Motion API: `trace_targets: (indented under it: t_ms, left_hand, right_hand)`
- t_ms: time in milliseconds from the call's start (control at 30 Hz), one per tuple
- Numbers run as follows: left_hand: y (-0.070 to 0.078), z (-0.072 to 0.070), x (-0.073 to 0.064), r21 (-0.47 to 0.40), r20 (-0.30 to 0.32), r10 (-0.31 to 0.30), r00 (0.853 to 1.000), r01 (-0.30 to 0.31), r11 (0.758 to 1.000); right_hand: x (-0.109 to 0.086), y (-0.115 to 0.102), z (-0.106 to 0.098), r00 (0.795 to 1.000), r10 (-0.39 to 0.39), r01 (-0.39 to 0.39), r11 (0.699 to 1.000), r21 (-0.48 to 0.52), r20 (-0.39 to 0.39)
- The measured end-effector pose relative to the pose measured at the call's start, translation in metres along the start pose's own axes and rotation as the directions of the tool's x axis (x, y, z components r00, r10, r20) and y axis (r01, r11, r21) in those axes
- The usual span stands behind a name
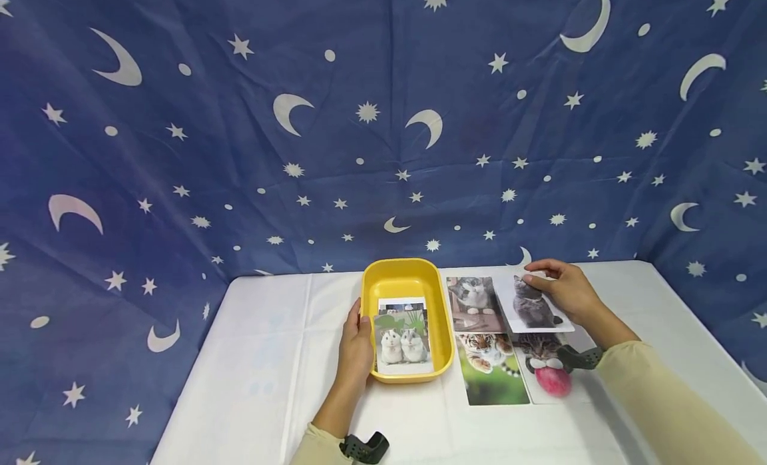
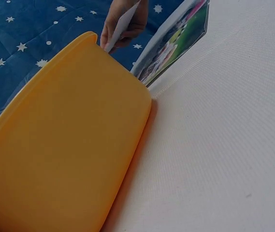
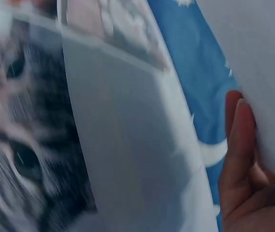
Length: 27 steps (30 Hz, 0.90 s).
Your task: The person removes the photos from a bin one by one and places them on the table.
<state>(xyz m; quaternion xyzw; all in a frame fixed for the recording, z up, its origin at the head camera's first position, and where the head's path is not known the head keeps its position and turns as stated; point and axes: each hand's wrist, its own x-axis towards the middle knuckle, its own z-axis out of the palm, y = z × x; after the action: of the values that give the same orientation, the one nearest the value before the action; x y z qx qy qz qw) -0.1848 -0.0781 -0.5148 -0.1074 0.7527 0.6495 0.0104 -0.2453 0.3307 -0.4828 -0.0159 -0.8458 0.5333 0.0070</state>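
In the head view, my left hand (image 1: 356,348) holds the left side of a yellow tray (image 1: 443,345), thumb at the rim. A photo card of two hamsters (image 1: 403,350) lies in the tray over other cards. To the right, my right hand (image 1: 566,290) pinches a photo card of a grey cat (image 1: 533,312) by its upper edge, above the table. The right wrist view shows the pale back of that card (image 3: 267,72) against the fingers. Below it lies a card of a tabby cat with a pink ball (image 1: 554,378), partly covered by the held card and wristband.
A card of a grey-and-white cat (image 1: 473,304) and a tiger cub card (image 1: 494,382) lie right of the tray. White cloth covers the table (image 1: 257,358). A blue curtain (image 1: 335,152) with moons and stars hangs behind.
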Motion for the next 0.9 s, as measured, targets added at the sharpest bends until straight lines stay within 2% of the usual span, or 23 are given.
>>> trace_targets:
  t_ms: [200, 500, 900]
  left_hand:
    - [0.001, 0.0, 0.0, 0.009, 0.001, -0.002, 1.0, 0.002, 1.0]
    - [0.002, 0.0, -0.002, 0.011, -0.007, -0.007, 1.0, 0.007, 1.0]
    - [0.002, -0.001, -0.001, 0.004, -0.006, -0.001, 1.0, 0.001, 1.0]
  right_hand:
    - [0.016, 0.019, -0.014, 0.996, -0.016, 0.003, 0.989, -0.151, -0.088]
    - [0.038, 0.034, -0.007, 0.998, 0.013, -0.027, 0.976, -0.216, -0.067]
    - [0.042, 0.039, -0.001, 0.998, -0.008, -0.019, 0.93, -0.368, -0.07]
